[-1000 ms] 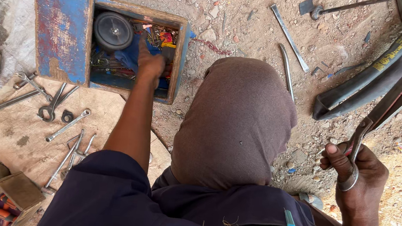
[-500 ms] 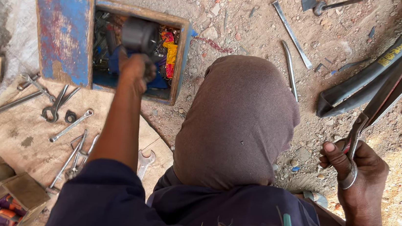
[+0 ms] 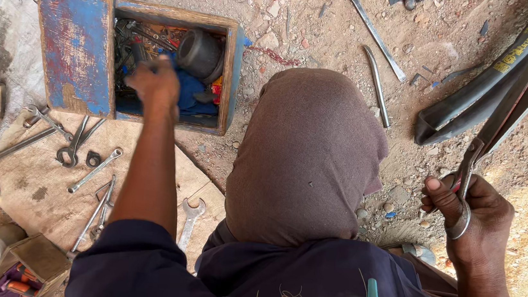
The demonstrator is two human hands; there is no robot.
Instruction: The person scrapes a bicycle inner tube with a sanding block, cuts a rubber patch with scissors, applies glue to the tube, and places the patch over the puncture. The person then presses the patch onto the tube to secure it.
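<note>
Scissors (image 3: 505, 120) — blades pointing up-right — gripped in right hand (image 3: 473, 217); left hand's (image 3: 152, 86) fingers unclear.

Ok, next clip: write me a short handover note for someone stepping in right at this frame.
Left hand: reaching into the open blue wooden toolbox, over a blue cloth beside a black round part; whether it grips anything cannot be told.
Right hand: closed on the handles of large scissors, blades up by the black tyre.
Spanners and pliers lie on the board beside the box.
Done or left: nothing visibly taken out yet.
</note>
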